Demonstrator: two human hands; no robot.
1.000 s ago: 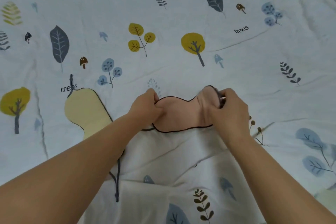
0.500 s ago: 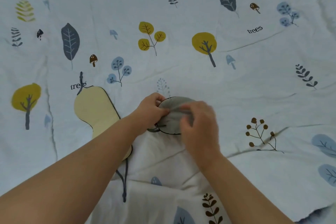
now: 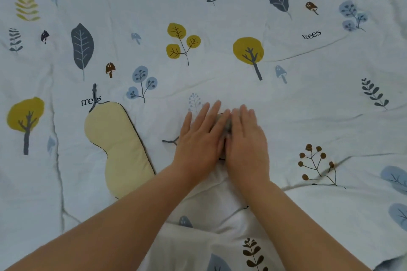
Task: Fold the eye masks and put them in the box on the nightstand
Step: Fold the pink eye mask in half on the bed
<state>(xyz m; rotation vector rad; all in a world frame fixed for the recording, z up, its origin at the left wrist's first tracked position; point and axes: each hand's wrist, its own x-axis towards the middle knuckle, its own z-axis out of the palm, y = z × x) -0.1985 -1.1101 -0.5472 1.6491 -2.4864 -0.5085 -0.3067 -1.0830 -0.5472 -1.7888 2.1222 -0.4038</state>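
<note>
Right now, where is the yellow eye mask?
The pale yellow fabric eye mask lies flat on the tree-printed bedsheet, left of the left hand, unfolded.

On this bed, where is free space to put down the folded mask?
Free: the wide bedspread beyond both hands, and the stretch right of the right hand. Crowded: the narrow strip between the yellow mask and the left hand, where a dark strap lies. The folded mask sits under both palms.

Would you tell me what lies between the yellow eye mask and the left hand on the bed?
In the head view, only bare printed bedsheet separates the yellow eye mask from the left hand, apart from a thin dark strap end beside the hand.
</note>
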